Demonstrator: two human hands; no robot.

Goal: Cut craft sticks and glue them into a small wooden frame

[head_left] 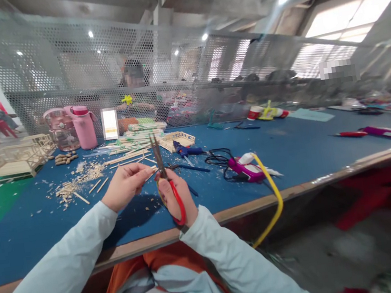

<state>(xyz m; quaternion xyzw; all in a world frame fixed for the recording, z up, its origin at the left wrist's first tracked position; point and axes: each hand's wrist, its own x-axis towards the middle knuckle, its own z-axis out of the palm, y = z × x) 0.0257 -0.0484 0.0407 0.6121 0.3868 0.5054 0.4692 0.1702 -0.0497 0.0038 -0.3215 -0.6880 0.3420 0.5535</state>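
Observation:
My right hand (178,194) is wrapped around the red handles of a pair of scissors (159,158), whose blades point up and away from me, slightly apart. My left hand (126,182) is closed in a pinch just left of the blades. A short pale wooden stick (153,169) shows at its fingertips, close to the scissors; whether they touch is hard to tell. Loose wooden sticks (130,156) and a pile of wood scraps (69,189) lie beyond my left hand. Behind the scissors is a small wooden stick frame (177,141).
A blue glue gun (187,150) lies ahead, its black cord near a purple power strip (247,168) with a yellow cable (277,198). A pink bottle (84,127) and stick-built models (15,160) stand at left. A perforated metal screen (179,76) runs behind, with a person beyond it.

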